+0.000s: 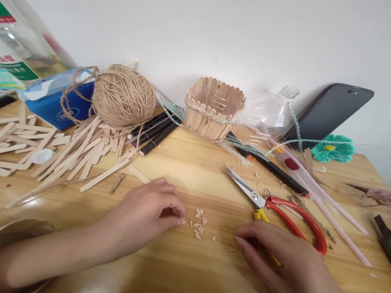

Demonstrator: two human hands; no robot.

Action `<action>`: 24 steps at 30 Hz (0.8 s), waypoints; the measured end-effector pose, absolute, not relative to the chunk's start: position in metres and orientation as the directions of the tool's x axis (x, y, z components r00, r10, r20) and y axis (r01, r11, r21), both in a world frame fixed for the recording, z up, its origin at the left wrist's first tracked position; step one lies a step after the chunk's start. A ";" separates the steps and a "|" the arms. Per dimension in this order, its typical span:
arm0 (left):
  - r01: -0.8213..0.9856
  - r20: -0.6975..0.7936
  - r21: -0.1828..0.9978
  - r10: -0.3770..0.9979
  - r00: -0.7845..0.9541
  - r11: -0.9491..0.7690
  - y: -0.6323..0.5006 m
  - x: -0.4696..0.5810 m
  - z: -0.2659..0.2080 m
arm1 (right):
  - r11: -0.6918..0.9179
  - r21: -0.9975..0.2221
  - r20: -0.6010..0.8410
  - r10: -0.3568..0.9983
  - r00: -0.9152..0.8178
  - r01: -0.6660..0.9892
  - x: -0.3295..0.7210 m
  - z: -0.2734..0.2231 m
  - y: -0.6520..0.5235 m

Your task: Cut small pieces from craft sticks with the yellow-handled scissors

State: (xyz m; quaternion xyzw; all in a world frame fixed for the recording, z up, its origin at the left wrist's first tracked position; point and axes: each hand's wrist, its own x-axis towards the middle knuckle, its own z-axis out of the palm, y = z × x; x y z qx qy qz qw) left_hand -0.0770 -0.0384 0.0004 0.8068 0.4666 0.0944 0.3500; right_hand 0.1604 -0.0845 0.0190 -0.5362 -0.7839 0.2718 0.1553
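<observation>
My left hand (147, 215) has thumb and forefinger pinched on a tiny pale wood chip (183, 220), just above the table. A small scatter of similar wood chips (200, 223) lies right of those fingertips. My right hand (278, 253) is over a tool with yellow handles (261, 215), mostly hidden beneath it. Its thumb and forefinger tips come together; whether anything is between them cannot be made out. Scissors with red handles (315, 227) lie open just beyond the right hand. Behind the chips stands a small basket of craft sticks (206, 124), edged with glittery cord.
A twine ball (124, 96) and loose craft sticks (87, 154) lie left, near a blue packet (61, 106) and black pens (158, 133). At right are a phone (330, 113), a cut bottle top (282, 109), a teal flower (333, 148) and pink straws (330, 215).
</observation>
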 end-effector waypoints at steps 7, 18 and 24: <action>0.691 -0.175 0.656 0.829 0.532 -0.305 -0.041 -0.075 0.002 | 0.306 -0.596 -0.015 0.920 -0.391 0.742 0.163 0.013 -0.085; 0.676 -0.182 0.685 0.834 0.520 -0.272 -0.040 -0.077 -0.001 | 0.291 -0.593 -0.042 0.920 -0.390 0.751 0.162 0.016 -0.086; 0.675 -0.164 0.672 0.827 0.538 -0.306 -0.041 -0.078 0.000 | 0.311 -0.575 -0.028 0.917 -0.399 0.757 0.164 0.016 -0.086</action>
